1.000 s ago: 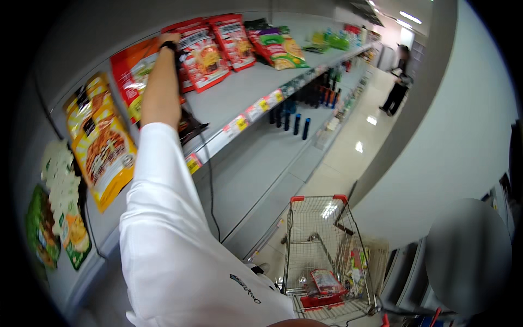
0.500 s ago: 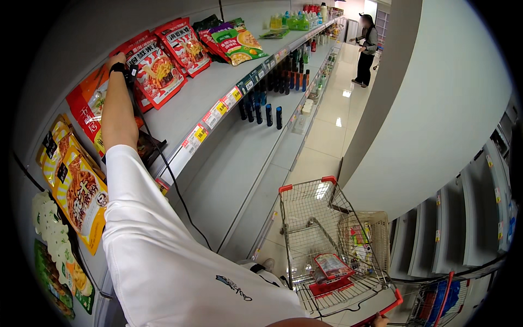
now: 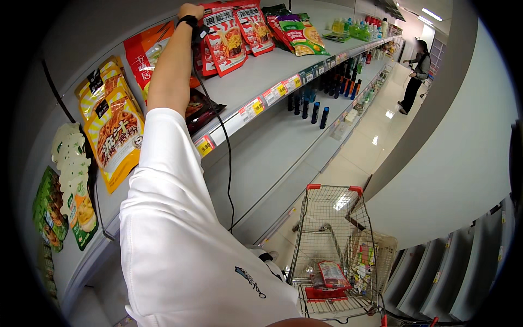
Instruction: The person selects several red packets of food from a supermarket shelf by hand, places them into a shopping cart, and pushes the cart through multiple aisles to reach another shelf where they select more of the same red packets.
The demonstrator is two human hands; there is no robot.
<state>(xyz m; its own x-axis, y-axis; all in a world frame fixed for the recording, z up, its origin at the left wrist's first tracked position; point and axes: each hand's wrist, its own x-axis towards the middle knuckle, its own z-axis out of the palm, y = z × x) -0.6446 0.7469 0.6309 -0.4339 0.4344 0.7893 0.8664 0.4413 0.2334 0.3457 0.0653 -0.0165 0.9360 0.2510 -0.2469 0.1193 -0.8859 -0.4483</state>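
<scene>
My left arm, in a white sleeve with a dark wristband, stretches up to the shelf at the top. My left hand [image 3: 190, 12] is closed at the upper left edge of a red noodle pouch [image 3: 222, 43], its fingertips partly hidden. A second red pouch [image 3: 254, 31] leans just right of it. On the other side of my forearm stands an orange-red pouch [image 3: 140, 60]. A dark packet [image 3: 202, 111] lies below my forearm. My right hand is out of view.
Yellow pouches [image 3: 115, 136] and green packets [image 3: 81, 210] stand at left. A green-and-purple pouch [image 3: 299, 37] lies farther right. Dark bottles [image 3: 315, 113] occupy the lower shelf. A wire cart [image 3: 327, 218] holds a red-and-clear package [image 3: 332, 275]. A person [image 3: 418, 73] stands far down the aisle.
The view has swung, so the shelf goods sit farther right and higher. My left hand stays at the red pouches. My right hand, earlier by the cart handle, has left the picture.
</scene>
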